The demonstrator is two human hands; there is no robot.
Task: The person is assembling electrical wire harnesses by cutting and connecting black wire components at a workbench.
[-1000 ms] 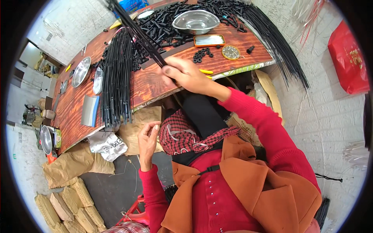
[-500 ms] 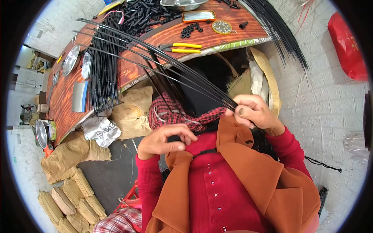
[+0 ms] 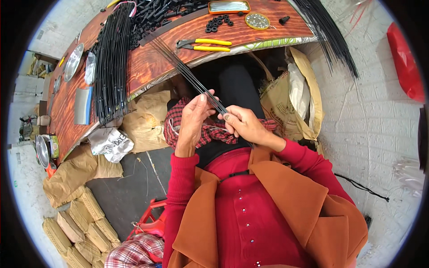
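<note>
A small bunch of thin black rods (image 3: 183, 69) slants from the wooden table down to my lap. My right hand (image 3: 243, 125) pinches the near end of the bunch. My left hand (image 3: 193, 119) closes its fingers around the same rods just beside it, over a red checked cloth (image 3: 178, 129) on my knees. Both sleeves are red under an orange vest.
The reddish wooden table (image 3: 147, 67) carries a thick bundle of black rods (image 3: 111, 67), yellow-handled pliers (image 3: 203, 43), small black rings (image 3: 216, 23), a round tin lid (image 3: 257, 20) and metal dishes (image 3: 73, 61). Brown sacks (image 3: 76, 174) lie lower left, a red bag (image 3: 404, 58) right.
My right hand pulled the rods from the table down to my lap. My left hand rose from my chest and took hold of the bunch; the fanned rods are now gathered.
</note>
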